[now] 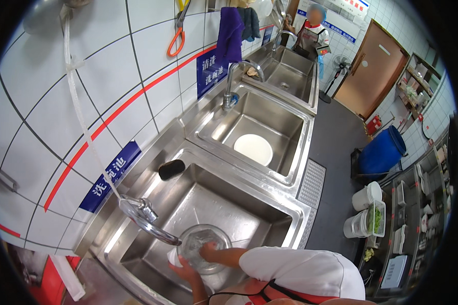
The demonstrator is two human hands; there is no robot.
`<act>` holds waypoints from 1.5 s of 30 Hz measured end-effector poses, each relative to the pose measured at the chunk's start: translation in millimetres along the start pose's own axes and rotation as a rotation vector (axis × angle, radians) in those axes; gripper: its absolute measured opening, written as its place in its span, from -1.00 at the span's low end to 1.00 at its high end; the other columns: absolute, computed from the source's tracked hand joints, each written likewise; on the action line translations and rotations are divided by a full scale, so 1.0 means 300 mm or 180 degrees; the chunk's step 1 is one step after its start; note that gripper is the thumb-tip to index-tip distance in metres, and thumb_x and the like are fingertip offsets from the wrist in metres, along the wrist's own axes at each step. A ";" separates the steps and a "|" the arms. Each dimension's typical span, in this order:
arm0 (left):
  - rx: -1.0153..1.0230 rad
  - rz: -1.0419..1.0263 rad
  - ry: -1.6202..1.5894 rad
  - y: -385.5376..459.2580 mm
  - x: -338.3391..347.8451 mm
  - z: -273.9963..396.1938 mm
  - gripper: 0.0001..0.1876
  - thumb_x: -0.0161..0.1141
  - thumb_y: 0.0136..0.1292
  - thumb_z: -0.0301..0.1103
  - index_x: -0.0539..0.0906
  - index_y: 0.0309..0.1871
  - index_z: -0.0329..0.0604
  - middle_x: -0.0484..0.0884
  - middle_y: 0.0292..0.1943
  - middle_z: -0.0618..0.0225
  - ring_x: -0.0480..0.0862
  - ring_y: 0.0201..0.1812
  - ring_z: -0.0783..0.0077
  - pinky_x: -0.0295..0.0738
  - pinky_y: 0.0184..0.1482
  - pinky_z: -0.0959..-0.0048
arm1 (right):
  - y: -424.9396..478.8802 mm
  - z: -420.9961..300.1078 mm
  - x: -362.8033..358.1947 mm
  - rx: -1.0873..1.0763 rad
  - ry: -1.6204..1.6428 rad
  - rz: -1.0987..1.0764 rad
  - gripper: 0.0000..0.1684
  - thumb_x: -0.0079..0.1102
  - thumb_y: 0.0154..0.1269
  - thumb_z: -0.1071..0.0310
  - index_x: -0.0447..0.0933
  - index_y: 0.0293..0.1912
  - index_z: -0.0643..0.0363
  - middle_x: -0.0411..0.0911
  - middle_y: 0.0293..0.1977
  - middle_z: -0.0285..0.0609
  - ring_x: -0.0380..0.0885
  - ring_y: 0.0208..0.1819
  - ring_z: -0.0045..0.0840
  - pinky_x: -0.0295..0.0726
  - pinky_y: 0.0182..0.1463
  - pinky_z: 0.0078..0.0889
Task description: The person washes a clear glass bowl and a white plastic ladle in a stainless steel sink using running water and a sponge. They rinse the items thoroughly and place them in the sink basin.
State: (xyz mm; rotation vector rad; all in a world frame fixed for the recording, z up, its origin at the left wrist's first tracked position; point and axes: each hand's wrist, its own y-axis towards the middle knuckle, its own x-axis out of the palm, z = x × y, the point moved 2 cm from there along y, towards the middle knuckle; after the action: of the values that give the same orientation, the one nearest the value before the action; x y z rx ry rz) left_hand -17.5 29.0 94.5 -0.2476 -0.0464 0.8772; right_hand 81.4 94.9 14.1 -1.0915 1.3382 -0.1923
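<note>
In the nearest stainless steel sink (179,213), a clear round bowl (217,268) stands under the curved metal faucet (156,230). My right hand (209,251) reaches down into this bowl, its fingers partly hidden in what looks like water; whether it grips something there cannot be told. My left hand (185,270) is at the bowl's left side, its fingers on a small white item (173,257), perhaps a cup or a cloth. A dark oblong sponge or brush (171,169) lies on the sink's back ledge.
A white round plate or lid (253,149) lies in the middle sink (204,133); a third sink (315,91) adjoins it. A person (309,38) stands beyond. Scissors (176,41) and a purple cloth (230,32) hang on the wall. At right are a blue barrel (381,150), white buckets and shelving.
</note>
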 end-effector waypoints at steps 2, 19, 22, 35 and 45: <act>-0.0027 0.0014 0.0005 -0.012 0.014 0.015 -0.42 0.06 0.24 -0.20 0.14 0.19 -0.37 0.37 0.01 -0.01 0.50 -0.15 0.23 0.50 -0.22 0.38 | 0.021 -0.029 0.057 -0.0235 0.0770 0.0271 -0.70 0.19 -0.02 0.28 0.58 -0.24 0.20 0.59 -0.28 -0.07 0.58 -0.23 -0.23 0.54 -0.22 -0.20; -0.0470 -0.0111 -0.0155 0.050 0.031 -0.028 -0.36 0.13 0.16 -0.17 0.14 0.18 -0.38 0.35 0.03 -0.02 0.45 -0.03 0.15 0.41 -0.05 0.31 | -0.179 -0.031 -0.087 -0.1250 0.1986 0.1036 -0.71 0.01 0.12 0.24 0.43 -0.14 0.09 0.53 -0.32 -0.03 0.52 -0.26 -0.13 0.44 -0.19 -0.15; 0.0176 -0.0486 0.0475 0.096 0.018 -0.113 -0.33 0.16 0.08 -0.30 0.12 0.20 -0.40 0.34 0.04 -0.05 0.43 -0.01 0.12 0.34 0.04 0.30 | -0.095 0.072 -0.033 -0.1504 0.0823 0.0480 -0.72 0.00 0.10 0.26 0.49 -0.18 0.11 0.54 -0.30 -0.01 0.53 -0.23 -0.14 0.46 -0.19 -0.12; 0.0532 -0.0113 0.1181 0.045 0.000 -0.043 -0.32 0.02 -0.12 -0.60 0.13 0.19 -0.43 0.38 0.00 -0.05 0.46 -0.05 0.13 0.30 0.06 0.38 | 0.150 0.036 0.142 0.0017 0.0734 0.0366 -0.72 0.01 0.04 0.31 0.57 -0.23 0.15 0.57 -0.28 -0.02 0.56 -0.19 -0.19 0.49 -0.19 -0.08; 0.0060 -0.0444 0.0071 0.074 0.009 -0.066 -0.36 0.04 -0.06 -0.62 0.13 0.18 -0.41 0.37 0.01 -0.05 0.49 -0.07 0.14 0.44 -0.11 0.39 | -0.181 0.011 -0.278 -0.1164 0.2058 0.1299 -0.69 0.01 0.11 0.20 0.44 -0.17 0.15 0.49 -0.18 -0.05 0.48 -0.15 -0.15 0.45 -0.14 -0.14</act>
State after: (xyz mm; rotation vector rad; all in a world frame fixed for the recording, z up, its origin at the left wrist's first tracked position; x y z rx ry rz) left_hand -29.9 40.8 69.9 -0.2337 -0.0344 0.7357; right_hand 84.3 124.3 109.1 -1.0664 2.2131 0.0121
